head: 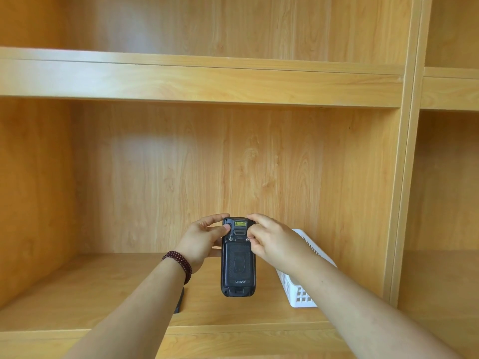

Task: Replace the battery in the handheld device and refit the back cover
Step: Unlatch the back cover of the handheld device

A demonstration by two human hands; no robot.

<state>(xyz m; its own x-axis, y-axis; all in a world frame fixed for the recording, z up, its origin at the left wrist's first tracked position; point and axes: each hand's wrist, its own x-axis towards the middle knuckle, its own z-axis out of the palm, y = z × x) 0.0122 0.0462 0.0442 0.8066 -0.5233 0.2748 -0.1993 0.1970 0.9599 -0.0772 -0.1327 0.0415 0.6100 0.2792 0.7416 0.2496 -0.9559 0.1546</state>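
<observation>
A black handheld device [238, 265] is held upright in the air above the shelf, its back facing me, with a textured back cover [238, 263] in place and a yellow label near its top. My left hand [204, 242] grips its upper left side, thumb on the top left corner. My right hand [269, 239] holds the upper right edge, with its fingertips at the small latch on the right. A dark flat object [179, 300] lies on the shelf, mostly hidden under my left forearm.
A white plastic basket [300, 288] stands on the wooden shelf [233, 314] just right of the device, partly behind my right forearm. A shelf board runs overhead, and an upright panel [399, 203] closes the bay at right.
</observation>
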